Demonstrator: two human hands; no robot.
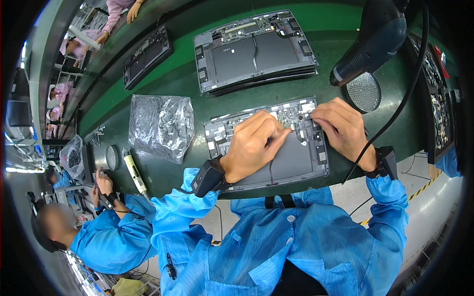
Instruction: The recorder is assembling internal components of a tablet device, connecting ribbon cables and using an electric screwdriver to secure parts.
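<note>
Both hands over laptop base, fingers curled, cannot tell if pinching; green bench, pale floor.

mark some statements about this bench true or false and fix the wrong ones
1. The left hand and right hand are both at an open laptop chassis. True.
2. The plastic bag lies right of that chassis. False: the plastic bag lies to its left.
3. A stack of similar chassis lies beyond it. True.
4. The left hand grips the pale corded tool. False: the pale corded tool lies on the bench.
</note>
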